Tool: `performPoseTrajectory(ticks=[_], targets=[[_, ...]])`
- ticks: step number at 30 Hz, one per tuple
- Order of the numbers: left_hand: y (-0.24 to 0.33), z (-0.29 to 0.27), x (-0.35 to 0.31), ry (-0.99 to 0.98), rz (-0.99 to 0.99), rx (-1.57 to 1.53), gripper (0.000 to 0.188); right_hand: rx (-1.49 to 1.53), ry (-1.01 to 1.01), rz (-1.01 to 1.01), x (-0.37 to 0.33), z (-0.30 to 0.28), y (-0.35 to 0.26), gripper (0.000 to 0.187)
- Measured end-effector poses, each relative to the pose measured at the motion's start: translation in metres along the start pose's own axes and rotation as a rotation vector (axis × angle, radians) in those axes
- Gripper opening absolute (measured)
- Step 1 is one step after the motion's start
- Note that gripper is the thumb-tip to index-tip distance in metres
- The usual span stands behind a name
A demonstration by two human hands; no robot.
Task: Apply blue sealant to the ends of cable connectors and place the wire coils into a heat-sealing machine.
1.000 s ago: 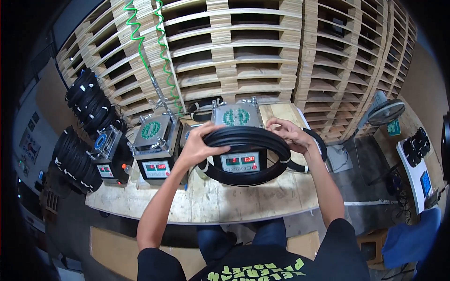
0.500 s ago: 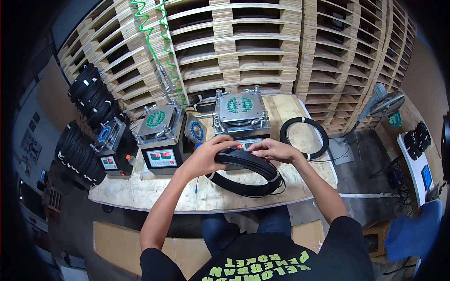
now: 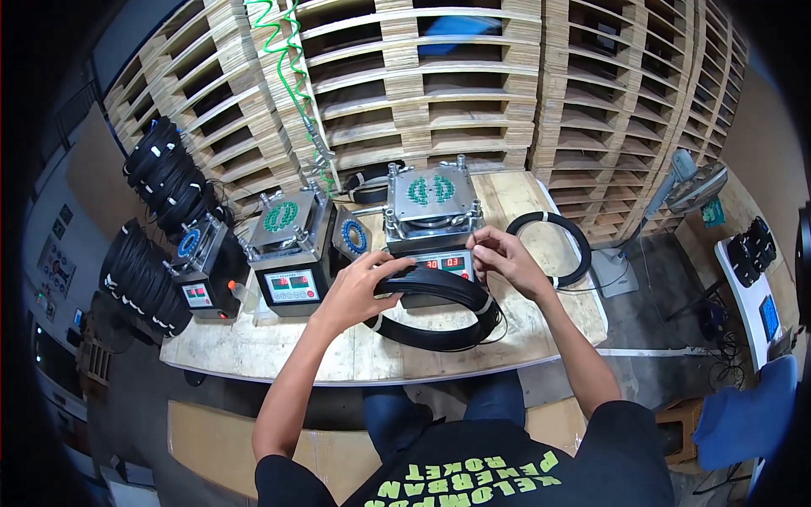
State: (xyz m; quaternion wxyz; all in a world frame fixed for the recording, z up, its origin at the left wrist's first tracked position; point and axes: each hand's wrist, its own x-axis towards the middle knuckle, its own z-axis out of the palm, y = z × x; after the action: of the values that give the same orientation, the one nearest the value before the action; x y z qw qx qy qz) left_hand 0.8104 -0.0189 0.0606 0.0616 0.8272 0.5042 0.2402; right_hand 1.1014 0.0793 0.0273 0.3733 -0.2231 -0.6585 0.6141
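A head-worn fisheye camera looks down from just above the near side of the pale wooden tabletop (image 3: 532, 338), facing slatted wooden pallets (image 3: 401, 74) beyond.

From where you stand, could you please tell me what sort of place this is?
Probably a factory workshop: machines with red digital displays stand on a wooden worktable, near bundled black coils and stacked wooden pallets.

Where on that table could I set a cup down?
Bare tabletop shows front left, between the middle machine and the near edge; back right, between the rightmost machine and the resting coil. Crowded: the centre, where the left hand holds a second coil.
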Motion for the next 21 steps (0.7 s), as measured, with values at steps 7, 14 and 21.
performPoseTrajectory(ticks=[7, 14, 21], targets=[[0.023, 0.012, 0.024, -0.085, 0.004, 0.13, 0.063, -0.361, -0.102, -0.013, 0.028, 0.009, 0.007, 0.027], [0.019, 0.007, 0.017, -0.143, -0.122, -0.103, 0.083, -0.349, -0.327, -0.014, 0.022, -0.014, 0.014, 0.035], [0.006, 0.001, 0.009, -0.152, -0.169, -0.156, 0.09, -0.513, -0.365, 0.121, 0.012, -0.046, 0.057, 0.037]])
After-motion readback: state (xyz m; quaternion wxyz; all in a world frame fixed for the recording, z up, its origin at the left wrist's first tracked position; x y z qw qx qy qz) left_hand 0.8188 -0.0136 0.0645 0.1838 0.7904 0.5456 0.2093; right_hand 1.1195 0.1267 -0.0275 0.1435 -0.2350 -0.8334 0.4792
